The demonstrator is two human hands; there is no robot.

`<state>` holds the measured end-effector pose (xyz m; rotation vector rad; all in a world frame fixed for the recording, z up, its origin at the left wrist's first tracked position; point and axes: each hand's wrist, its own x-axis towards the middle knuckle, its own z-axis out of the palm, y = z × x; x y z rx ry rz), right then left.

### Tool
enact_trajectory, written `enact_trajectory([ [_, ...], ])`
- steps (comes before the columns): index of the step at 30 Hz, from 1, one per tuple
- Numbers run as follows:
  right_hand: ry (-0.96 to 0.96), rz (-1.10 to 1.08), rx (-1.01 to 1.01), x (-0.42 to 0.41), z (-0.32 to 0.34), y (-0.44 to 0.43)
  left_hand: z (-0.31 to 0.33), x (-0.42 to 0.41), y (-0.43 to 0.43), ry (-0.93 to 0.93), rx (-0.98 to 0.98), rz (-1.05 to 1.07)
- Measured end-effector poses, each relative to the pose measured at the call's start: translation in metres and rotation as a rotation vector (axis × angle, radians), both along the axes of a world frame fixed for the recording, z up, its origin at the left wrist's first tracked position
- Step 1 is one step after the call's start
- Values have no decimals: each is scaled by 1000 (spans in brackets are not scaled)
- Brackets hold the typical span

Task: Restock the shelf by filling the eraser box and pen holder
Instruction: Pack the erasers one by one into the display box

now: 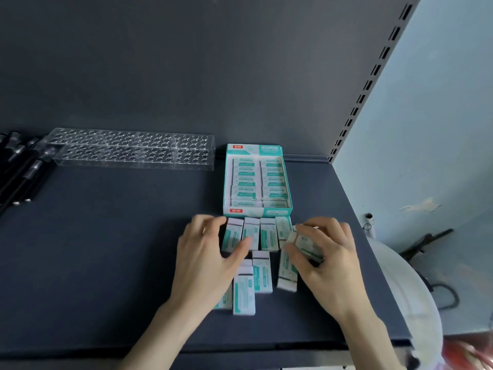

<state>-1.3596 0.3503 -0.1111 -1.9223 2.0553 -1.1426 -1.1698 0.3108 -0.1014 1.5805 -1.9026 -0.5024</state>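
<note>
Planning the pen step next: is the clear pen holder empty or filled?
Empty: every hole in the pen holder shows vacant; black pens lie beside it.

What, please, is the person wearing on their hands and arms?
Nothing that shows: the left hand and right hand are bare, without gloves, and no ring, watch or bracelet is visible. Both forearms are uncovered to the frame's edge, with no sleeve in view.

Open eraser box (257, 180), erasers (262, 271), pen holder (133, 149), pens (18, 172).
Teal box packed in two columns; loose erasers flat just before it; clear holder well left, black pens beside.
</note>
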Motion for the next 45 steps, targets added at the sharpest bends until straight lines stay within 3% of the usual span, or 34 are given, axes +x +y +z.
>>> enact_trajectory([
  [3, -4, 18, 27, 0, -2, 0, -1, 0, -2, -33, 6, 5],
  [8, -64, 71, -9, 1, 2, 2, -1, 3, 0, 143, 20, 11],
  [12, -246, 114, -15, 4, 6, 5, 0, 8, 2, 355, 28, 41],
  [16, -400, 189, -18, 9, 15, 0, 5, 10, 5, 448, -10, -47],
  [20, -497, 349, 71, 14, 27, -10, 16, 3, 8, 536, 108, -148],
  [25, -826, 416, 99, 22, 41, -21, 35, -5, 0, 796, 249, -201],
  [29, -913, 487, 78, 24, 45, -27, 37, -2, -13, 858, 349, -238],
  [34, -926, 498, 61, 24, 43, -36, 39, 4, -26, 941, 349, -211],
  [38, -929, 415, 91, 23, 40, -45, 39, 8, -35, 899, 349, -206],
  [45, -627, 261, 89, 21, 32, -65, 32, 8, -53, 770, 256, -86],
])
